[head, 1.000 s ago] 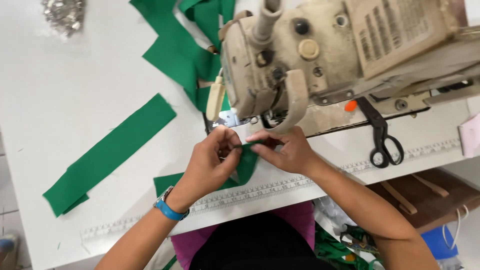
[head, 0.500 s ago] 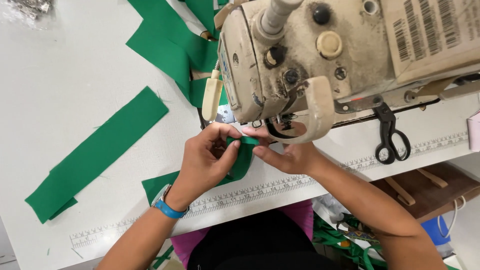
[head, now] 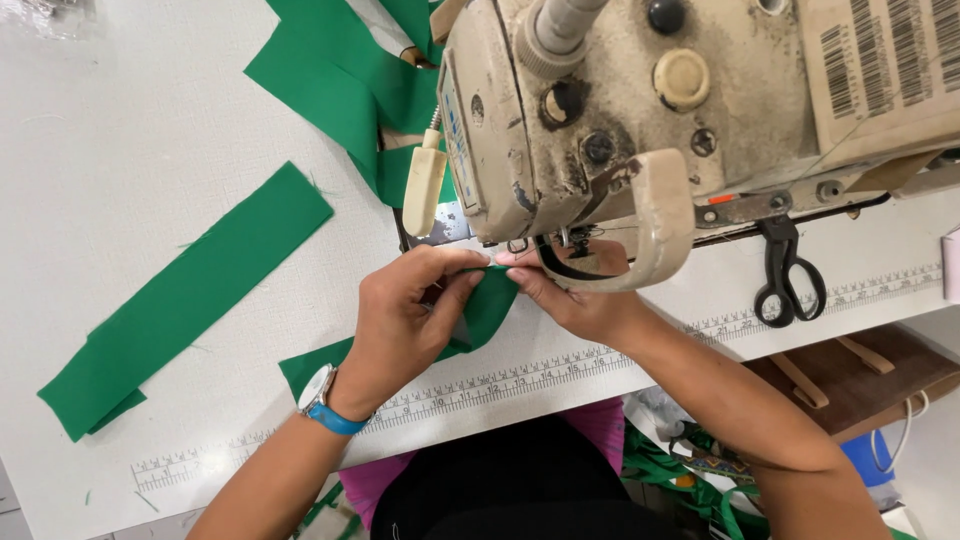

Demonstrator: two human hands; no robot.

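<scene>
A folded green fabric piece (head: 487, 305) lies on the white table just below the head of a worn cream sewing machine (head: 640, 110). My left hand (head: 405, 325), with a blue-strapped watch on its wrist, pinches the fabric's upper edge from the left. My right hand (head: 575, 300) pinches the same edge from the right, its fingertips meeting the left's under the machine head. The needle area is mostly hidden by the machine's cream guard.
A long green fabric strip (head: 185, 300) lies to the left on the table (head: 150, 150). More green fabric (head: 340, 85) is piled behind the machine. Black scissors (head: 788, 275) rest to the right. A ruler strip (head: 520, 375) runs along the table's front edge.
The view has moved closer to the machine. Both hands have shifted the fabric edge up under the machine head, and the fingertips are now pressed together.
</scene>
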